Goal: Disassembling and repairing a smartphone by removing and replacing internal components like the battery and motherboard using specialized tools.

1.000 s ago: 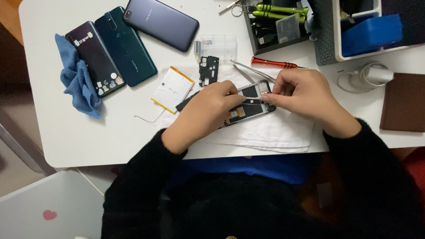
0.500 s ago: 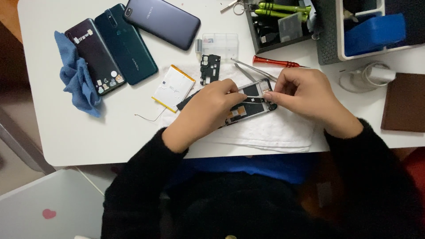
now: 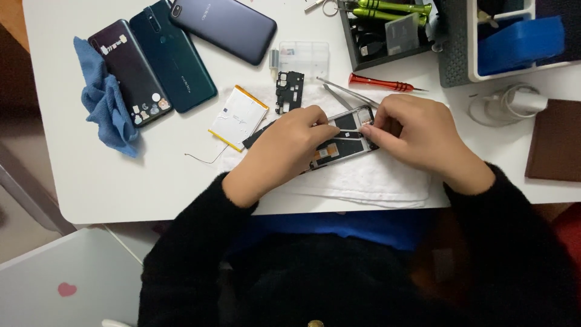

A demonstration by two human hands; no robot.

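A white desk [image 3: 121, 181] carries everything here. At its far left lies a crumpled blue cloth [image 3: 104, 103], with a dark phone [image 3: 129, 72] resting partly on it, a green phone [image 3: 172, 54] just beside that one and a blue-grey phone [image 3: 223, 22] angled further back. Near the middle sit a flat white battery [image 3: 238, 117] with a yellow edge, a thin loose wire [image 3: 204, 160], a small black frame piece [image 3: 289, 91] and a clear plastic box [image 3: 304, 56]. A white towel [image 3: 363, 181] is spread at the front edge. Tweezers [image 3: 342, 92] and a red screwdriver [image 3: 381, 82] lie behind it, then a black tray [image 3: 387, 36], a grey bin [image 3: 454, 54], a coiled white charger [image 3: 505, 104] and a brown notebook [image 3: 555, 140] on the right.
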